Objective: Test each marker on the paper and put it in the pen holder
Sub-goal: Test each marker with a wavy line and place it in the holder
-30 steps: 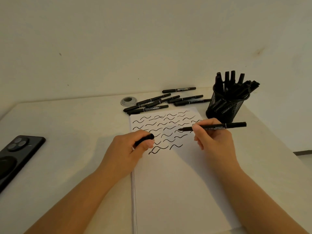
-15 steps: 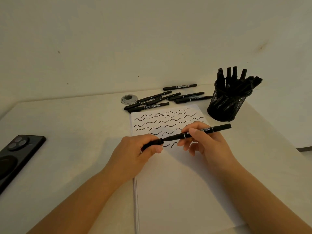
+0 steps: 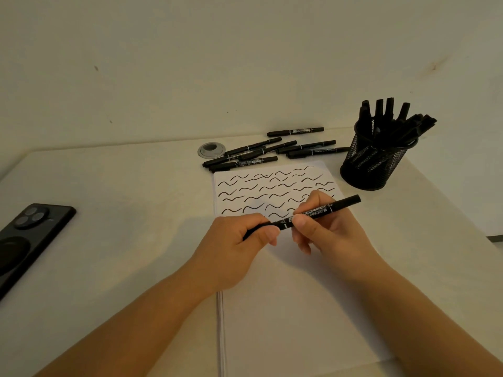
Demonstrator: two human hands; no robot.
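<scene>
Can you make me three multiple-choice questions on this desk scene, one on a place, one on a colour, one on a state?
1. Where is the pen holder?
A. right of the paper
B. on the phone
C. left of the paper

2. What colour are the squiggles?
A. red
B. black
C. blue

3. What holds the marker?
A. nothing
B. left hand only
C. both hands

Key: 1 A, it stands past the sheet's right edge. 2 B, dark ink. 3 C, the right hand pinches the barrel, the left grips the cap end.

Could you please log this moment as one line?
left hand holds cap end | right hand holds marker | over paper | pen holder waiting
</scene>
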